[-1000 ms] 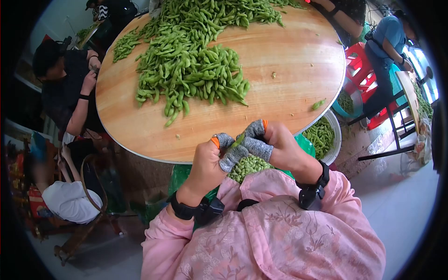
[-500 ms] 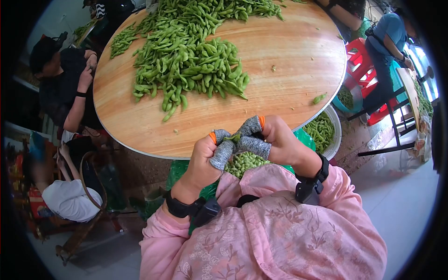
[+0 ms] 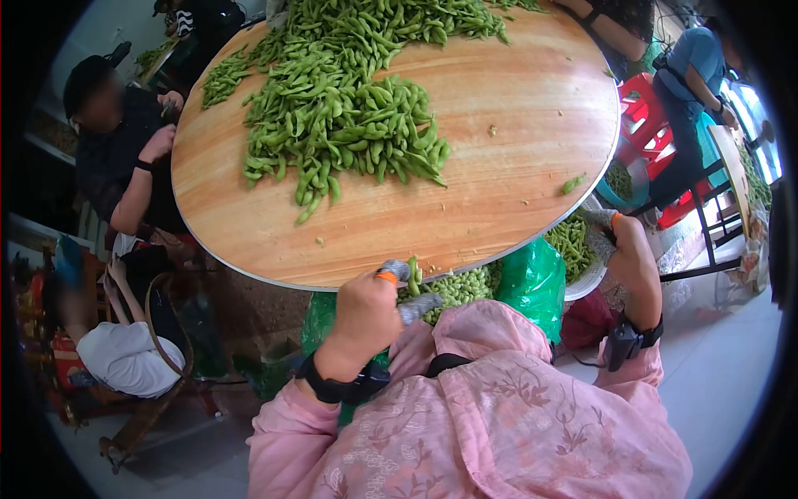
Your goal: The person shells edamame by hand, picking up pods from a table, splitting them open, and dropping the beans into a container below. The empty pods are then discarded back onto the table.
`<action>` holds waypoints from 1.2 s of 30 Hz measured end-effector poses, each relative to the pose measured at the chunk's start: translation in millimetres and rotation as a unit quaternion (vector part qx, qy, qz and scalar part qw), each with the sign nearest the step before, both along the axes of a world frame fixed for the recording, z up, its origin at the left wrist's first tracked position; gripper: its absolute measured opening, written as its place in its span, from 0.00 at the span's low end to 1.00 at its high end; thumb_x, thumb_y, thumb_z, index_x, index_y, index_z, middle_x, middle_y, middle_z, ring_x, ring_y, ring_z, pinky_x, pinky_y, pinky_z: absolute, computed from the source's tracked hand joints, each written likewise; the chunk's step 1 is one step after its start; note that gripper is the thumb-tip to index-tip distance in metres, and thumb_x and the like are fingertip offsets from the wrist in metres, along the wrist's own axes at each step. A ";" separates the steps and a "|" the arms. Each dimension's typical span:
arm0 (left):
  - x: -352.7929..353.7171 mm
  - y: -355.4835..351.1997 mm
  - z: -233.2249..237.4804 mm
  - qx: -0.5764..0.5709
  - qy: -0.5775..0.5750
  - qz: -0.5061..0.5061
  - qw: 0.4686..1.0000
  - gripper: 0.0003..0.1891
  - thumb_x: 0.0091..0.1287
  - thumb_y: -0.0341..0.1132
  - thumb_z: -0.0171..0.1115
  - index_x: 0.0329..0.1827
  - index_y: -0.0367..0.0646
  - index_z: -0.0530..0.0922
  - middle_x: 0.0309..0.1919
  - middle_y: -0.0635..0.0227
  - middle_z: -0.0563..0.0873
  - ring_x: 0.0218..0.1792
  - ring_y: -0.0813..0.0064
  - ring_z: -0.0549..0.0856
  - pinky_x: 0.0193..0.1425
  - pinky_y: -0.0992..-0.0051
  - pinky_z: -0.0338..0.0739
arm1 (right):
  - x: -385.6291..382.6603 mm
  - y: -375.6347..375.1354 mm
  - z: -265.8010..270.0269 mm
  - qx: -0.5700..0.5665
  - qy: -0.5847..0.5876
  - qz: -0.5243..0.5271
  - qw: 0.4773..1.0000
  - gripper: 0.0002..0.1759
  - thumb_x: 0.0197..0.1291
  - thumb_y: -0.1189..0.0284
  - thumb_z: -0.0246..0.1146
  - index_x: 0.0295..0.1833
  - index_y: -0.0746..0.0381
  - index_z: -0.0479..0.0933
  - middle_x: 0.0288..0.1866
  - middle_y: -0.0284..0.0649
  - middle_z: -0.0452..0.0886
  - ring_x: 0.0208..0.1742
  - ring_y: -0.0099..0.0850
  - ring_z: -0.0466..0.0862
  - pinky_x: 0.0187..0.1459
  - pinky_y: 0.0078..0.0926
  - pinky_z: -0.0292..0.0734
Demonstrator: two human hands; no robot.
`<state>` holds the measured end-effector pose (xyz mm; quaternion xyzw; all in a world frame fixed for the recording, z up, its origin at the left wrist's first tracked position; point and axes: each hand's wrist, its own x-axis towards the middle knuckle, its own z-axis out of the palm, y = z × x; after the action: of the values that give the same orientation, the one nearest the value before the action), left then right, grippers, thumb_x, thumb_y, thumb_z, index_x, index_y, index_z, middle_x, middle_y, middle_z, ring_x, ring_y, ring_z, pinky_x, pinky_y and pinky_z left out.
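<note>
Grey finger covers with orange bands are on both my hands. My left hand [image 3: 371, 308] is closed at the table's near edge, with a green soybean pod [image 3: 414, 276] upright between its thumb and fingers. Shelled green beans [image 3: 457, 289] lie in the green plastic bag just below it. Out to the right, my right hand [image 3: 628, 241] reaches over the rim of a white basket [image 3: 595, 270] with green pods [image 3: 568, 243] in it. Its covered fingers look spread apart, with nothing visible between them.
A large heap of soybean pods [image 3: 341, 125] covers the left and back of the round wooden table [image 3: 507, 166]. One loose pod [image 3: 573, 184] lies near its right edge. Green plastic [image 3: 530, 287] hangs at my lap. People sit at left; red stools [image 3: 640, 108] stand at right.
My hands, together over the bag before, have parted. My right hand has swung right to the basket. My left hand has moved slightly down and holds a pod upright.
</note>
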<state>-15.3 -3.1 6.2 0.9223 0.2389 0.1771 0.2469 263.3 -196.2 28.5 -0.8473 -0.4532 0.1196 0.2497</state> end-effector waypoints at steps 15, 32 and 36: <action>4.2 20.8 2.7 -0.130 0.035 0.093 0.987 0.06 0.54 0.28 0.62 0.32 0.35 0.76 0.19 0.65 0.79 0.22 0.77 0.79 0.26 0.77 0.70 | -87.7 75.3 1.5 0.063 0.107 0.248 0.961 0.11 0.52 0.78 0.58 0.42 0.70 0.75 0.34 0.42 0.81 0.37 0.23 0.78 0.38 0.21 0.72; -6.1 -7.7 0.0 -0.128 -0.136 -0.137 0.973 0.09 0.46 0.31 0.66 0.29 0.38 0.78 0.24 0.64 0.78 0.26 0.69 0.78 0.35 0.74 0.74 | -73.7 87.0 -12.8 0.109 0.417 0.163 0.888 0.17 0.56 0.72 0.59 0.49 0.70 0.72 0.33 0.35 0.78 0.35 0.19 0.75 0.37 0.19 0.72; 1.8 -9.0 3.3 -0.043 -0.136 -0.121 0.982 0.09 0.47 0.32 0.65 0.31 0.39 0.78 0.25 0.60 0.80 0.29 0.60 0.80 0.36 0.70 0.74 | -70.9 76.2 -12.1 0.130 0.414 0.134 0.891 0.16 0.55 0.73 0.59 0.48 0.70 0.72 0.34 0.33 0.78 0.34 0.18 0.74 0.37 0.18 0.71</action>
<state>-13.5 -12.1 9.5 0.9004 0.0971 0.2591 0.3358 192.3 -120.0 16.4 -0.6118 -0.4297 0.4324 0.5041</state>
